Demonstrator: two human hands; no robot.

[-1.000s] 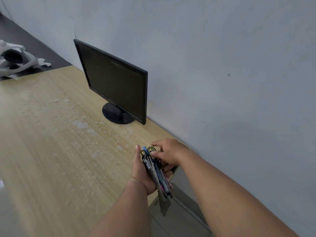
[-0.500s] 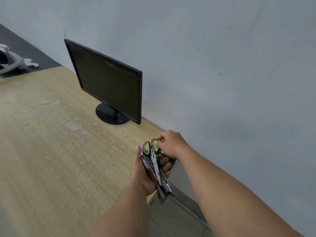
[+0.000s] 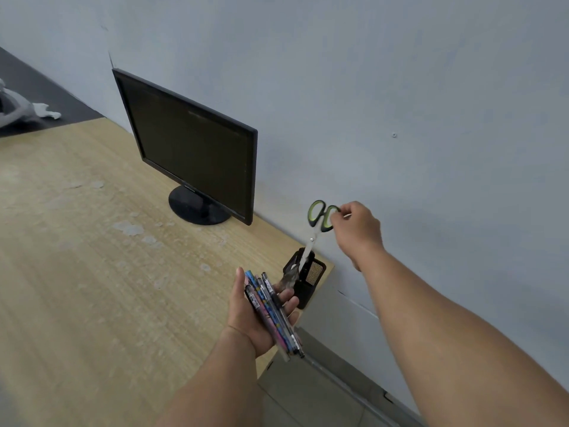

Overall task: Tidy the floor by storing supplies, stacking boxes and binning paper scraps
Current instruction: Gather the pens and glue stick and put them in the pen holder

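Found R hand [image 3: 357,229] up near wall [image 3: 400,87], thumb and fingers pinching scissors [image 3: 318,223] at one green-and-black handle loop. Noted scissors hanging near vertical, handles up, blades together, pts down. Saw blade tips inside mouth of holder [image 3: 306,286]; can't tell whether touching its bottom. Logged holder as black mesh, upright, on far-R corner of desk [image 3: 92,272], close to wall, apart from monitor [image 3: 191,155] on its R.

Found L hand [image 3: 258,312] just in front of holder, palm turned inward, fingers curled round bundle of pens [image 3: 271,309]. Exact no. of pens unclear; several, incl. one blue patterned. Noted pens lying side by side along palm, far ends past fingertips toward holder, near ends sticking out beyond heel of hand at desk edge. Spotted blurred grey item [image 3: 290,278] betw. L fingertips and holder; can't ID.

Noted monitor dark, on round black base, standing at back of desk, angled to wall. Recorded pale worn patches on wood-grain top in front of monitor. Saw white obj. [image 3: 21,114] on dark surface at far L, partly cut off by frame edge. Saw grey floor [image 3: 308,396] below desk corner.
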